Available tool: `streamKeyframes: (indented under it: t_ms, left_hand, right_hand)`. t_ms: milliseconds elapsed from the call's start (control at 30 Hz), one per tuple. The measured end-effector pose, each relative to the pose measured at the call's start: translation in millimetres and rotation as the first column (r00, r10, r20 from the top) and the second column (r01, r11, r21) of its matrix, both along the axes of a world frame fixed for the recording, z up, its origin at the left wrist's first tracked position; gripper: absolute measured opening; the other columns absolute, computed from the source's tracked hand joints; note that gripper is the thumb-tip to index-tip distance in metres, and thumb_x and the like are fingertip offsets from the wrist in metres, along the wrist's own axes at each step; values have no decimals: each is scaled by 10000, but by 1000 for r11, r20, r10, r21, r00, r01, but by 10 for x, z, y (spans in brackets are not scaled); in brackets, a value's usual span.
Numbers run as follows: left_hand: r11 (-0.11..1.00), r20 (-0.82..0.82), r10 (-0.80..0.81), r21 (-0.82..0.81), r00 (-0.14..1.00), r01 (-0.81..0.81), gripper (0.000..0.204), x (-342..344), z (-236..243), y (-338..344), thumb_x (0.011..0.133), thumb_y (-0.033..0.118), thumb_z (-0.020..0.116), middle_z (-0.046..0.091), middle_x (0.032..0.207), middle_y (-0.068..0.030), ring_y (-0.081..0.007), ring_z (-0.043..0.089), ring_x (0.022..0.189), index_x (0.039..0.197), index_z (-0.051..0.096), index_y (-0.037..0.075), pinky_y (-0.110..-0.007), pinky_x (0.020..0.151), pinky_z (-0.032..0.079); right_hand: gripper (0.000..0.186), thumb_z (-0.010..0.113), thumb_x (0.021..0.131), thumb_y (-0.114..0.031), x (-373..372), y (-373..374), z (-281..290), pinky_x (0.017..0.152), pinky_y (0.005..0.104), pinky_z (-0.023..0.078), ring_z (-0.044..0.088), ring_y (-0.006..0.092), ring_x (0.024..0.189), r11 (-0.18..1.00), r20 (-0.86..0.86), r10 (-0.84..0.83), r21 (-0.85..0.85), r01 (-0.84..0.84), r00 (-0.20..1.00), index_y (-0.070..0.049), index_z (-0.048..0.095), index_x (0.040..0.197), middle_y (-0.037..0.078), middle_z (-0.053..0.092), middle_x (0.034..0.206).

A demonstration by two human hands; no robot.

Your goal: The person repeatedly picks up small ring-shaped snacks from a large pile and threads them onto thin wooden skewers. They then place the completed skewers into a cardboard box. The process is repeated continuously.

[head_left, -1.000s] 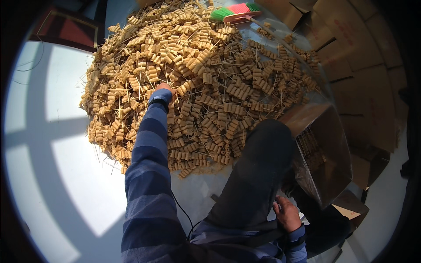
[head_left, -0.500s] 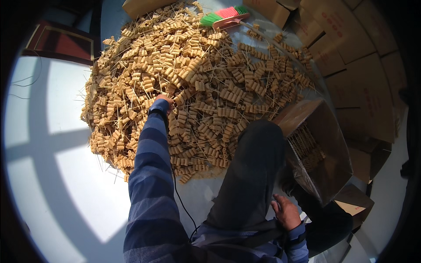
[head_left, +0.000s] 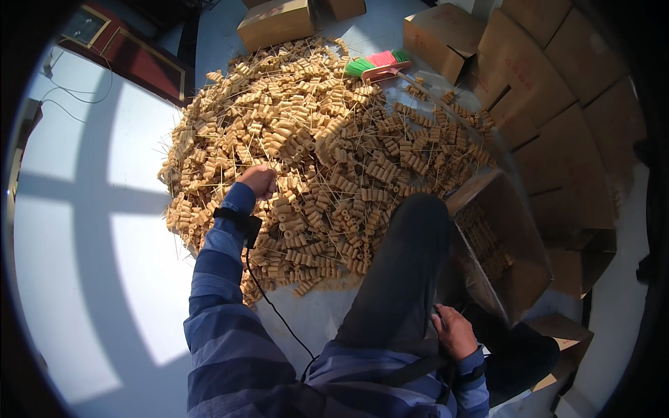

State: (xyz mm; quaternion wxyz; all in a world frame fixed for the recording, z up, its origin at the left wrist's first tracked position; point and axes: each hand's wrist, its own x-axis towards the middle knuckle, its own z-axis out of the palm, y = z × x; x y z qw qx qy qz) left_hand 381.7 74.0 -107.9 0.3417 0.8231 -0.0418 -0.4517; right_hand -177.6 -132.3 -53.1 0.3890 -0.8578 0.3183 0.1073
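A large heap of skewers (head_left: pixel 334 150) spreads over the floor ahead of me, each a thin stick through a row of tan, ribbed tube-shaped pieces. My left hand (head_left: pixel 258 181) is closed at the middle of the heap, fingers curled round thin sticks; how many it grips is hidden. Tan pieces lie just beyond and beside its fingers. My right hand (head_left: pixel 456 333) rests by my bent leg, holding nothing, with thumb and fingers apart. To the right of my knee, a lined cardboard box (head_left: pixel 523 244) tilts open, with several skewers lined up inside.
A brush head with green and pink bristles (head_left: pixel 380 64) lies at the heap's far edge. Stacked cartons (head_left: pixel 550 153) line the right side, and another carton (head_left: pixel 275 24) stands behind the heap. A black cable (head_left: pixel 279 313) runs from my left wrist. A dark red framed panel (head_left: pixel 143 63) is far left.
My left hand has drawn back toward me a little and shows more fully, its elbow bent more. The view has shifted, showing more of the far floor. My right hand stays by my leg.
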Motion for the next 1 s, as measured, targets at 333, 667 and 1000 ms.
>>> streamKeyframes:
  t_ms: [333,667,1000]
  left_hand:
    - [823,-419,-96,-544,903,-165,217,-1498,1288,-314,1046,213,406,424,583,26,-111,387,471,870,498,125,-265,459,345]
    - [840,-619,-439,-539,651,54,203,-3088,1410,-786,1037,260,442,420,554,23,-111,418,438,1071,551,92,-243,444,363]
    - [832,-628,-534,-511,567,217,294,-3322,1317,-772,1050,319,471,546,587,-34,-156,554,483,1063,552,36,-266,457,421]
  right_hand:
    - [363,605,1007,-210,311,-97,692,954,323,499,611,228,1141,833,371,-458,498,243,808,-13,588,1311,112,601,1250]
    - [468,622,1008,-253,973,187,686,916,350,535,710,213,921,411,303,-387,902,-131,871,23,474,1355,104,710,973]
    - [301,647,993,-261,718,201,597,895,343,544,662,180,994,200,197,-725,977,-71,660,-51,602,1204,87,689,1105]
